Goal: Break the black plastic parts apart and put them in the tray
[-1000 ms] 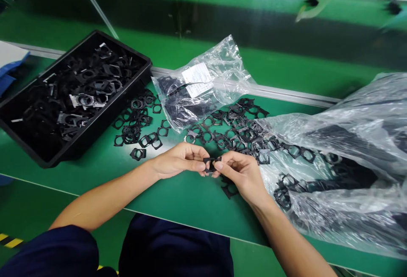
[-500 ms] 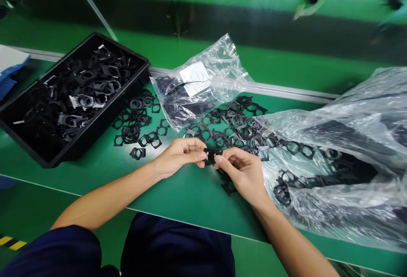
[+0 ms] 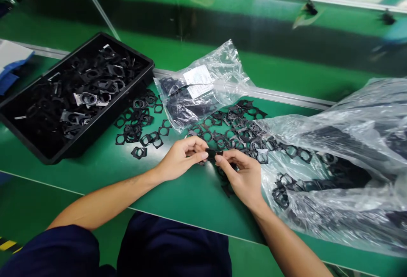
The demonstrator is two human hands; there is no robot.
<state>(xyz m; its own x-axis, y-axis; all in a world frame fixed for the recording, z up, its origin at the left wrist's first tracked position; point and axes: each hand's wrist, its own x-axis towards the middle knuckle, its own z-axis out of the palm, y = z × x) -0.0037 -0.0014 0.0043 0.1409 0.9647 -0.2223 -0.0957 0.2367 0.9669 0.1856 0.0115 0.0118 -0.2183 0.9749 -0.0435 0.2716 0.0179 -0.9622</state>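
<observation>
Between my two hands, above the green table, is a small flat black part point(image 3: 213, 153), seen nearly edge-on. The thumb and fingers of my left hand point(image 3: 184, 157) pinch its left end. My right hand point(image 3: 242, 171) is closed on its right end. Fingertips cover much of the part, so its full shape is hidden. Beyond the hands lies a loose pile of black frame-shaped parts point(image 3: 230, 133), each with a round hole. More of these lie partly under my right hand. One single frame part point(image 3: 139, 153) rests left of my left hand.
At the left, a black bin point(image 3: 104, 118) holds many similar parts. A clear bag point(image 3: 222, 71) with a white label lies at the back. On the right spreads a large open plastic bag point(image 3: 333, 213) with parts inside. A metal strip point(image 3: 286, 99) runs along the table's back.
The held part has tilted and now shows a thinner edge. Both hands stay close together in nearly the same place. The whole view has shifted slightly.
</observation>
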